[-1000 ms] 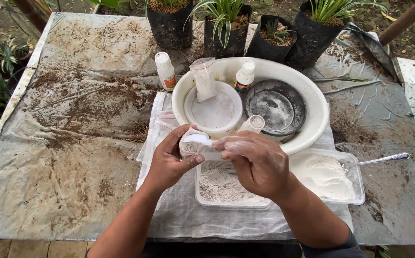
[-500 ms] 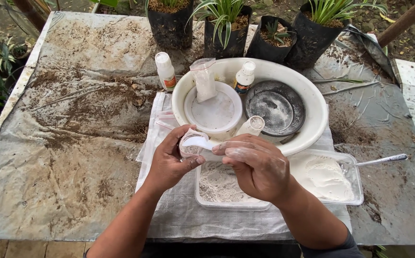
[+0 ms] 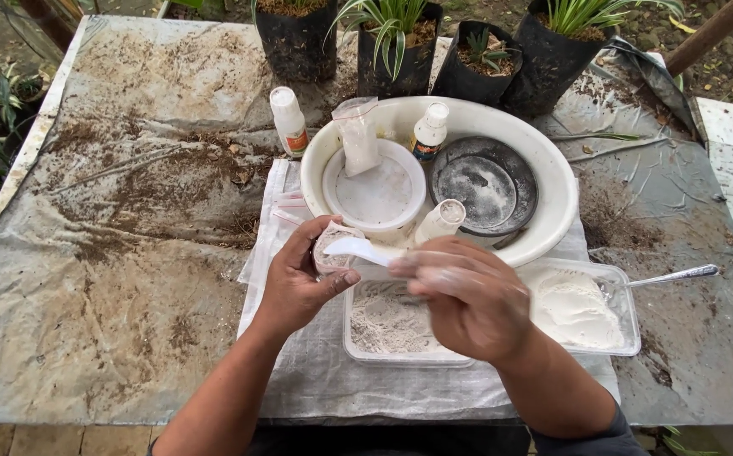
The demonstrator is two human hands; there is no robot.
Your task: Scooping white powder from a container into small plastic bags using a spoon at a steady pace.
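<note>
My left hand (image 3: 299, 279) grips a small clear plastic bag (image 3: 329, 251) with pale powder in it, held over the left edge of a clear rectangular tray of grey-white powder (image 3: 387, 325). My right hand (image 3: 467, 300) holds a white plastic spoon (image 3: 356, 248), its bowl at the mouth of the bag. Both hands hover just in front of a big white basin (image 3: 552, 181).
The basin holds a white bowl (image 3: 375, 190), a black dish (image 3: 484, 184), a standing powder bag (image 3: 356, 135) and two small bottles. A second tray of white powder (image 3: 576, 308) with a metal spoon (image 3: 674, 275) lies at right. Black plant pots (image 3: 396, 51) line the far edge.
The spoon in my right hand has shifted slightly at the bag's mouth. My left hand still grips the bag in the same spot.
</note>
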